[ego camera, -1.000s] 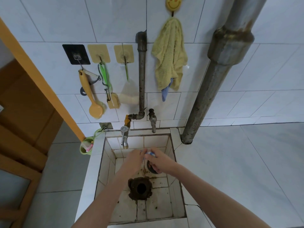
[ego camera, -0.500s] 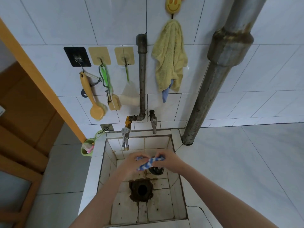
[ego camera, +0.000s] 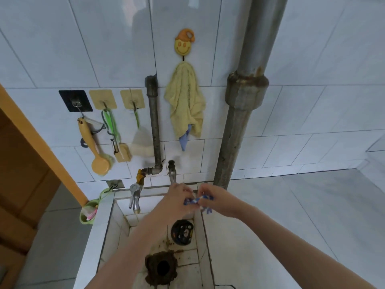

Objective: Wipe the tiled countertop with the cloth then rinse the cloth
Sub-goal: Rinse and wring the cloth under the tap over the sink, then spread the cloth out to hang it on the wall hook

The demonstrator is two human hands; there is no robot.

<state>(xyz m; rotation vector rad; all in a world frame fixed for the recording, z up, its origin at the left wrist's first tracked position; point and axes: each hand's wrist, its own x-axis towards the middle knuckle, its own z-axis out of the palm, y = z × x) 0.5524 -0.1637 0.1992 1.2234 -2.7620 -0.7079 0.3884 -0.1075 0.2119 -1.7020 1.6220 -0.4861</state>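
A blue-and-white cloth (ego camera: 194, 200), twisted into a thin rope, stretches between my two hands over the back of the tiled sink (ego camera: 100, 222). My left hand (ego camera: 177, 198) grips its left end and my right hand (ego camera: 214, 200) grips its right end, with a short tail hanging below that fist. Both hands are just under the right tap (ego camera: 172, 171). The grey tiled countertop (ego camera: 291, 215) spreads out to the right of the sink.
A second tap (ego camera: 135, 197) juts over the sink's back left. A dark round drain plug (ego camera: 183, 232) and the rusty drain hole (ego camera: 161, 268) lie in the basin. A thick metal pipe (ego camera: 239, 126) rises at the counter's back. Brushes and a yellow towel (ego camera: 184, 105) hang on the wall.
Both hands have risen from low in the basin to just below the right tap, pulling the cloth out into a twisted rope between them. The view tilted up.
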